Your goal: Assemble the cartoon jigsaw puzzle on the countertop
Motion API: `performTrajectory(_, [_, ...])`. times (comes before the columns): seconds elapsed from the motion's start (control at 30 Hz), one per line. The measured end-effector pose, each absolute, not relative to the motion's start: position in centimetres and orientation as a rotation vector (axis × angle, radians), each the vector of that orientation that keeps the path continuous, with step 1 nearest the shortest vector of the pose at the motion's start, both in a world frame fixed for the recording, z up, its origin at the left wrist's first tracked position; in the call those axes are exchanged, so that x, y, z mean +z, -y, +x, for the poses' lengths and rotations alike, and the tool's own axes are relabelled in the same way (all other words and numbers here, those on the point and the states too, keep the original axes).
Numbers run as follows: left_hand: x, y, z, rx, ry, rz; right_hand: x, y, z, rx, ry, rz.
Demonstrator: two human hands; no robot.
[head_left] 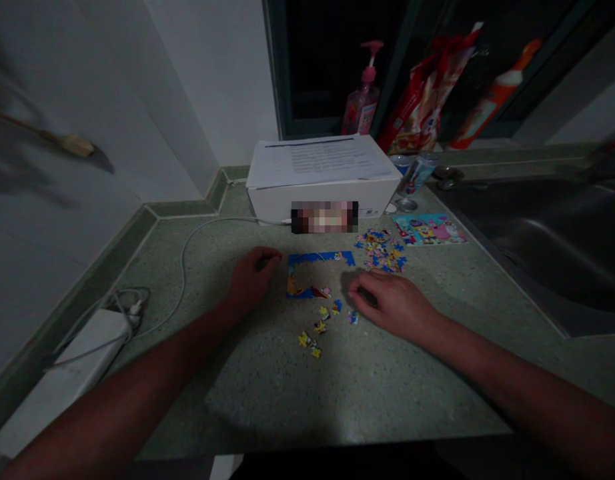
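Observation:
A partly joined jigsaw puzzle (311, 257) with a blue border lies flat on the counter, its middle open. Just left of it rests my left hand (252, 277), thumb and forefinger tips together, nothing visible between them. On the other side my right hand (395, 300) lies with curled fingers; whether they hold anything is hidden. A blue loose piece (353, 318) lies by its thumb. Several yellow puzzle pieces (319, 327) are scattered in front of the puzzle. Behind my right hand is a heap of loose pieces (380, 250).
A printed picture card (430, 229) lies near the sink (537, 247). At the back, a white box (272, 203) bears papers, with a phone (325, 217) leaning on it. Its cable (182, 267) runs to a power strip (82, 367) at left. Cans (420, 175) stand beside the box.

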State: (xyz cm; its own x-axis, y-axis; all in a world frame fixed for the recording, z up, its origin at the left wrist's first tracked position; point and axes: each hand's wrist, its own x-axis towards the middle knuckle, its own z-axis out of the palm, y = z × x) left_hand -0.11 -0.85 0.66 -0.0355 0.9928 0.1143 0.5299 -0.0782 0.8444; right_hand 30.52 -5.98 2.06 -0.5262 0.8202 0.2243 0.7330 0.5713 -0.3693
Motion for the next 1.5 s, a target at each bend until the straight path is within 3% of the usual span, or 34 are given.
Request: performTrajectory(1.5, [1.0,1.0,0.0,1.003,-1.624,1.685,2.8,6.2,30.6,0.366,2.464,-1.121])
